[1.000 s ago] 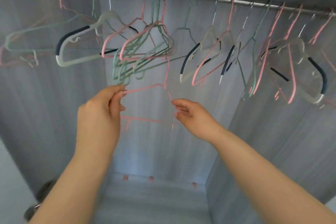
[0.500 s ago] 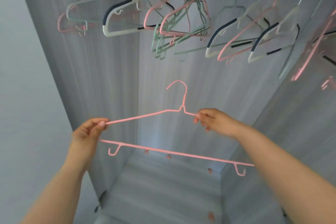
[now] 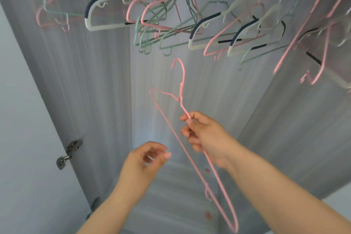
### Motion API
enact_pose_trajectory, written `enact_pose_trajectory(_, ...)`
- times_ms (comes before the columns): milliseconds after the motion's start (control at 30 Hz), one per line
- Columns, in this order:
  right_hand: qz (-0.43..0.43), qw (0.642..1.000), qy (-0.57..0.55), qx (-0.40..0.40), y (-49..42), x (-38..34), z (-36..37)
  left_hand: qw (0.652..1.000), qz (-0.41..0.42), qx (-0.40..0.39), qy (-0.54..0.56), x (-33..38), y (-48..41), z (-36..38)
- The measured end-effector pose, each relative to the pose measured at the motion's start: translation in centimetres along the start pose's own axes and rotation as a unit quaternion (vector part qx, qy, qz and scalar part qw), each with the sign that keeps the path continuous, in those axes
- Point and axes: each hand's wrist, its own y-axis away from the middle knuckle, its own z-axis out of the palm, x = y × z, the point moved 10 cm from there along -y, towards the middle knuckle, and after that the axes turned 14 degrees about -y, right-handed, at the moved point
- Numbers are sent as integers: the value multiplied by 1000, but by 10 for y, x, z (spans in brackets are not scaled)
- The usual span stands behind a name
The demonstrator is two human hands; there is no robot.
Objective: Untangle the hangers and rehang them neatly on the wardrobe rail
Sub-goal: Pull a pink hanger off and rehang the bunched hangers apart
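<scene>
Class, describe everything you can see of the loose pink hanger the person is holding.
The pink hanger is a thin wire-like frame, seemingly coated, with a curved hook on top, a notched shoulder and small side hooks on its bottom bar. It is free of the rail, tilted steeply, hook up and one end dropping toward the lower right. Only the right hand touches it, fingers closed around one shoulder arm just below the neck. The left hand is open beside it, not touching.

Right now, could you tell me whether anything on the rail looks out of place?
Yes: a bunch of green hangers and pink hangers hangs interlocked and tilted, not evenly spaced. The right hand holds a freed pink hanger.
</scene>
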Motion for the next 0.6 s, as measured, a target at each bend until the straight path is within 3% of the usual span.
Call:
enact_pose_trajectory(100, -10, 994, -112, 8, 18, -7, 21, 994, 37, -39, 94, 39, 20, 11)
enact_pose_trajectory(367, -90, 971, -220, 23, 11, -73, 56, 983, 143, 32, 114, 98, 3, -52)
enact_pose_trajectory(500, -104, 965, -240, 33, 0, -91, 64, 978, 155, 119, 72, 112, -21, -91)
enact_pose_trajectory(600, -104, 963, -243, 57, -5, -90, 62, 969, 188, 158, -34, 130, -65, -99)
